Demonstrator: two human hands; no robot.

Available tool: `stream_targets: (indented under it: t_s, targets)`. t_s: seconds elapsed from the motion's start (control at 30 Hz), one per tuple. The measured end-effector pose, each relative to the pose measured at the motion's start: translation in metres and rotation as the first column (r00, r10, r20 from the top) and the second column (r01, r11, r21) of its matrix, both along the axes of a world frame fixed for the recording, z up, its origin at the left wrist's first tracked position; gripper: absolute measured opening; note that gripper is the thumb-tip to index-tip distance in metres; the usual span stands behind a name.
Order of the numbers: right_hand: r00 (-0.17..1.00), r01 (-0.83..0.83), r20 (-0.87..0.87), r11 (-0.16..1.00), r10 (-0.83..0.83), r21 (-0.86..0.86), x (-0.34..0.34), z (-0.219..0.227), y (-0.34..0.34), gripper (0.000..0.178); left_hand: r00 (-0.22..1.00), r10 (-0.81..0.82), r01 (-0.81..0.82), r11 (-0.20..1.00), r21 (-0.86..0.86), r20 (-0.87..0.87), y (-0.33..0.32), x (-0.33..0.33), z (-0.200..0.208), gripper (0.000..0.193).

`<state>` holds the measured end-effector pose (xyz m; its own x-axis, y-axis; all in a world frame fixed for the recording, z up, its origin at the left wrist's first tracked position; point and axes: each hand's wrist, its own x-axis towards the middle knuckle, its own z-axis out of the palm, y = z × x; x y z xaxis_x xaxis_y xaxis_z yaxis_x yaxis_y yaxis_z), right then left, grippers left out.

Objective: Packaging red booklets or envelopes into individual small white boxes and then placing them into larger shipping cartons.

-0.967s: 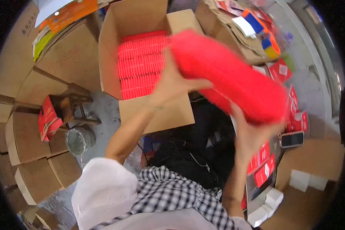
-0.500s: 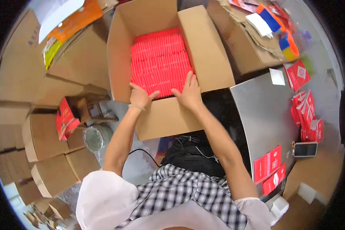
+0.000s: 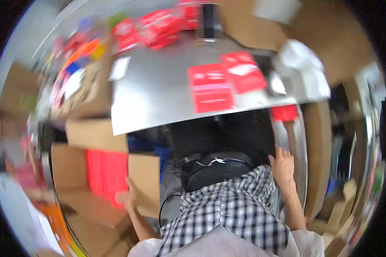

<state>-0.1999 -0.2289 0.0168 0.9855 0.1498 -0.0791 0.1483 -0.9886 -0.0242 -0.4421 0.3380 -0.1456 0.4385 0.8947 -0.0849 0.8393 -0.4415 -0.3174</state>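
A metal table (image 3: 158, 96) is noted as the largest item, placed across the upper middle. At the person's left, near the table's corner, a brown carton (image 3: 68, 160) is found with its flaps folded outward. The checked garment (image 3: 227, 210) worn by the person is seen at the lower centre. Inside the carton, upright red packets (image 3: 105, 171) are packed in rows. Two flat red folders (image 3: 211, 90) are laid side by side near the table's front edge. The right hand (image 3: 283, 166) is raised just below a red item (image 3: 284, 113) at that edge; its fingers are extended, with the thumb set apart. The left hand (image 3: 128, 195) is placed at the carton's edge by the packets, digits spread; owing to blur, whether anything is gripped cannot be told. A phone (image 3: 208, 21) is placed at the table's far side.
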Motion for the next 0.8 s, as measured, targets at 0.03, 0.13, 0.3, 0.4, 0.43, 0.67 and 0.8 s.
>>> stream_targets:
  t_s: [0.03,0.13,0.3,0.4,0.43,0.67,0.8]
  targets:
    - [0.946,0.259,-0.182,0.963,-0.27,-0.082,-0.047,-0.009,-0.047,0.042,0.946,-0.285,0.259,0.951,-0.167,-0.153,-0.004,0.01,0.028,0.058]
    - [0.627,0.547,-0.479,0.785,-0.614,-0.29,-0.165,-0.053,-0.128,0.036,0.847,-0.502,0.393,0.813,-0.429,-0.176,0.082,0.023,0.039,0.067]
    - [0.648,0.691,-0.288,0.703,-0.705,-0.167,-0.25,-0.1,-0.158,0.016,0.755,-0.516,0.654,0.544,-0.526,0.405,-0.098,0.219,0.159,0.052]
    - [0.664,0.743,-0.07,0.646,-0.744,0.177,-0.155,-0.091,-0.107,0.026,0.242,-0.426,0.961,0.227,-0.156,0.872,-0.218,0.29,0.197,0.04]
    - [0.731,0.67,-0.106,0.68,-0.674,0.296,-0.123,-0.073,-0.092,0.04,-0.008,-0.582,0.997,0.058,0.052,0.813,-0.251,0.314,0.203,0.045]
    - [0.937,0.309,-0.007,0.817,-0.35,0.486,0.014,-0.091,-0.065,0.067,-0.141,-0.403,0.979,-0.191,0.067,0.904,-0.378,0.397,0.174,0.017]
    - [0.954,0.239,0.018,0.797,-0.299,0.554,0.015,-0.096,-0.063,0.064,-0.091,-0.456,0.93,-0.357,-0.089,0.885,-0.442,0.365,0.114,0.061]
